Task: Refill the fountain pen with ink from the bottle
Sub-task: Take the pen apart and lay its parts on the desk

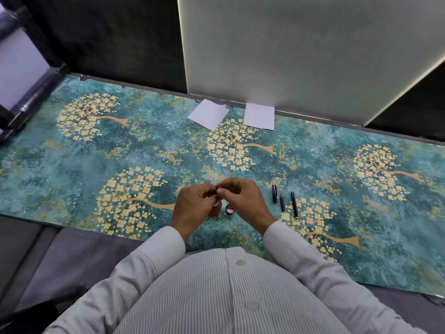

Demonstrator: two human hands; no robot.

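Our striped grey shirt [216,285] sits below both hands, left hand [192,206] and right hand [243,201], pinching a small red-tipped pen part [218,187] at lower centre above the open pink-rimmed ink bottle [230,209], so a slip could spill ink on the teal floral desk [96,153].

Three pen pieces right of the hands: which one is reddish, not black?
The middle piece, shortest, dark red. The left piece and right piece are black.

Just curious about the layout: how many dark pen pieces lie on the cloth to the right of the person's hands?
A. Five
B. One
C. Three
C: three dark pen pieces lie side by side on the patterned cloth, right of the right hand.
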